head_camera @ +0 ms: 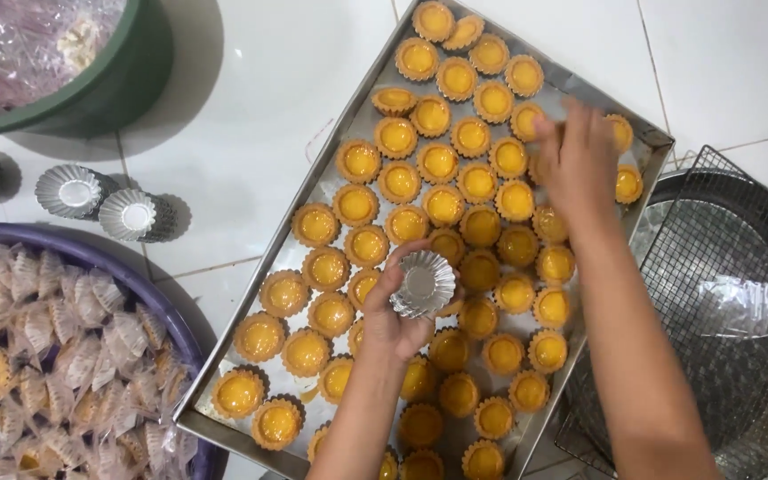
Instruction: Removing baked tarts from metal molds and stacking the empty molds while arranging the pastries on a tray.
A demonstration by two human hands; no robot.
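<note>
White tiled floor, centre: metal baking tray [313, 191] of yellow tarts. Left hand [397, 311], grip clenched on an empty fluted tin mould [423, 284], mid-frame. Right hand [580, 164], upper right, blurred over tarts [477, 182]; grip indeterminate. Step judged: unmoulding; next demands gentle lifting.

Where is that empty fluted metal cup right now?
The fluted metal cup sits in the left hand, mid-frame in the head view, above the tray of yellow tarts.

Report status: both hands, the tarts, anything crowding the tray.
Left hand holds an empty fluted tin mould. Right hand blurred, fingers down among the tarts at the tray far end. Wire rack abuts the tray.
</note>
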